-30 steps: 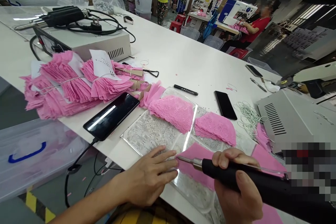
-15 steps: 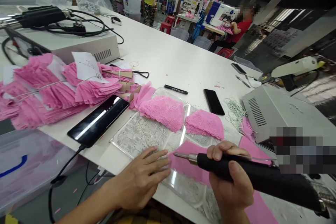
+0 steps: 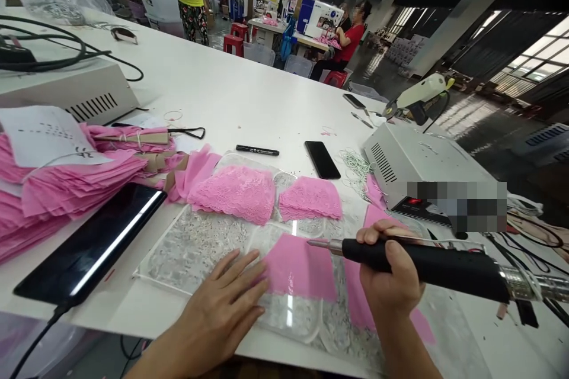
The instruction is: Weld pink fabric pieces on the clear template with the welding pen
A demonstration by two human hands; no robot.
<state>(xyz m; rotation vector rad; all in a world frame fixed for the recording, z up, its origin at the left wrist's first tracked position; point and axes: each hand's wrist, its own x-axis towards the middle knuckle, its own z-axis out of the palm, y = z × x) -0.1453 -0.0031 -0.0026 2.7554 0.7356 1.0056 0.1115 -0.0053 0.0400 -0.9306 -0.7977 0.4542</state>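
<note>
My left hand (image 3: 224, 302) lies flat with its fingers spread, fingertips at the left edge of a pink fabric piece (image 3: 300, 266). My right hand (image 3: 393, 275) is wrapped round a thick black handheld tool (image 3: 440, 269) with a pointed metal tip. That tip is over the upper right part of the fabric piece; whether it touches the cloth I cannot tell. Beneath the fabric is a clear plastic template (image 3: 178, 249) with rounded outlines. On its far side sit two stacks of pink lace pieces, a larger lace stack (image 3: 235, 192) and a smaller lace stack (image 3: 311, 198).
Tied pink fabric bundles (image 3: 66, 172) and a large black phone (image 3: 93, 243) with a cable are at left. Beyond the template lie a marker (image 3: 256, 150) and a smaller phone (image 3: 322, 160). A grey vented box (image 3: 427, 166) stands at right. Other people are farther back.
The view has swung to the right. The tool's tip has moved from near my left fingertips to the fabric's upper right, and more of the pink piece shows between my hands.
</note>
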